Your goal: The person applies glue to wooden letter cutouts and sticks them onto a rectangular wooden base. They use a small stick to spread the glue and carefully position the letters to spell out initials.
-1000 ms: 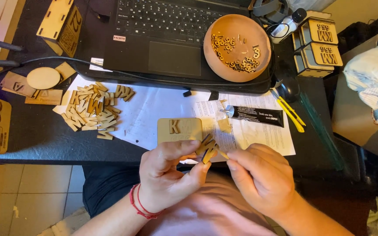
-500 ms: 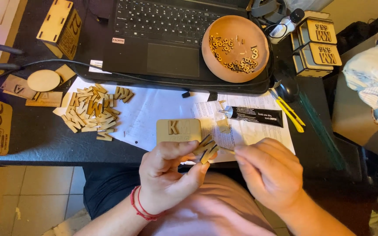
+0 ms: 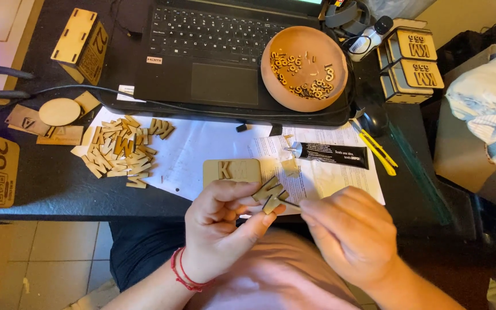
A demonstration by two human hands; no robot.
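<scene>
Head view: wooden letter (image 3: 270, 193) between left hand (image 3: 220, 225) fingertips, right hand (image 3: 351, 232) beside

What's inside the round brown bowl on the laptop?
The bowl holds a scatter of small wooden cutout pieces, mostly along its lower right side. Part of its bottom shows bare. It hides the laptop surface beneath.

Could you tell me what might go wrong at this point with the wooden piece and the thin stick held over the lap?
The small wooden letter is pinched in the left hand past the desk edge, so a slip could drop it on the floor. The thin stick in the right hand might smear the fingertips.
</scene>
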